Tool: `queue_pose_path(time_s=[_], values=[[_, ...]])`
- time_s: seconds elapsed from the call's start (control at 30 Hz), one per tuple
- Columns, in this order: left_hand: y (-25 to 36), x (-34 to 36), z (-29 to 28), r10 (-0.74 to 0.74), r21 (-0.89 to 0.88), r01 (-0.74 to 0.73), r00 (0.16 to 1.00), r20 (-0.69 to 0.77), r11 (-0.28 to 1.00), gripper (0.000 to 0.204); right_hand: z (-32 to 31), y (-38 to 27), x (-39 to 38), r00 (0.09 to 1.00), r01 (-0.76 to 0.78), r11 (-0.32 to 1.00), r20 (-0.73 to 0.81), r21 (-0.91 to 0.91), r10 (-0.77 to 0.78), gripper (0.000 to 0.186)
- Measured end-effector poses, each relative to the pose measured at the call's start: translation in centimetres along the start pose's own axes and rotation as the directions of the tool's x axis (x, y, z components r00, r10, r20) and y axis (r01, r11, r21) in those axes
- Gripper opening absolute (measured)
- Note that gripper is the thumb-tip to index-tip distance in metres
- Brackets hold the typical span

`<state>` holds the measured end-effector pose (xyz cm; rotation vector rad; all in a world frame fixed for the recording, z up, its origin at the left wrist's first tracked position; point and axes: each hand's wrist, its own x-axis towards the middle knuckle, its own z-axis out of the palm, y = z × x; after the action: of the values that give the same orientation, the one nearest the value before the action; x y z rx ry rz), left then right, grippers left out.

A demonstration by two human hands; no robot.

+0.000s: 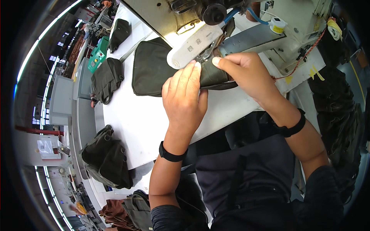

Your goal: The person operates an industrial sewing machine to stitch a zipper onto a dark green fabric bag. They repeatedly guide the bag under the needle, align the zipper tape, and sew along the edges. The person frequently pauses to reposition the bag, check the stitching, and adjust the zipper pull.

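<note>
A dark green bag point(150, 69) lies under the head of a sewing machine point(194, 44), on a white work table. My left hand point(183, 90) rests on it with fingers stretched out side by side, their tips right by the presser foot point(207, 54). On the other side of the foot, my right hand point(248, 73) pinches the bag's edge between thumb and bent forefinger. The needle's point cannot be made out, and part of the bag is hidden behind the machine head and my hands.
More dark green bags lie to the left, one point(108, 79) on the table's far side and another point(106, 158) by its near edge. A green box point(99, 54) stands at far left. Dark fabric pieces point(335, 115) hang at right. A blue tube point(231, 15) runs along the machine.
</note>
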<state>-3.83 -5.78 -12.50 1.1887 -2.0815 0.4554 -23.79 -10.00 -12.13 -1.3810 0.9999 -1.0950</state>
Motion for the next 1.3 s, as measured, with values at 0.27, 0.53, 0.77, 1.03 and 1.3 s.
queue_pose_path(time_s=[0.27, 0.53, 0.77, 1.03, 1.3], values=[[0.5, -0.1, 0.2, -0.012, 0.06, 0.011, 1.0, 0.016, 0.998, 0.065, 0.7, 1.0, 0.3, 0.974, 0.157, 0.969, -0.135, -0.189, -0.184, 0.039], [0.0, -0.6, 0.0, 0.039, 0.091, -0.036, 0.999, -0.029, 0.995, 0.059, 0.9, -0.2, -0.9, 0.832, 0.369, 0.776, -0.19, -0.51, -0.521, 0.019], [-0.2, -0.5, 0.6, 0.088, 0.088, -0.083, 0.994, -0.062, 0.993, 0.052, -0.4, -0.4, 0.1, 0.982, 0.182, 0.973, -0.031, -0.142, -0.188, 0.031], [-0.6, 0.1, 0.1, 0.09, 0.011, -0.09, 0.995, -0.053, 0.996, 0.046, -3.0, -2.3, 2.8, 0.947, -0.244, 0.852, 0.302, 0.464, 0.107, 0.037], [-1.9, -0.1, 0.5, 0.209, 0.083, -0.202, 0.974, -0.087, 0.976, 0.047, -1.2, -3.0, 0.6, 0.985, -0.068, 0.964, 0.169, 0.255, 0.025, 0.031]])
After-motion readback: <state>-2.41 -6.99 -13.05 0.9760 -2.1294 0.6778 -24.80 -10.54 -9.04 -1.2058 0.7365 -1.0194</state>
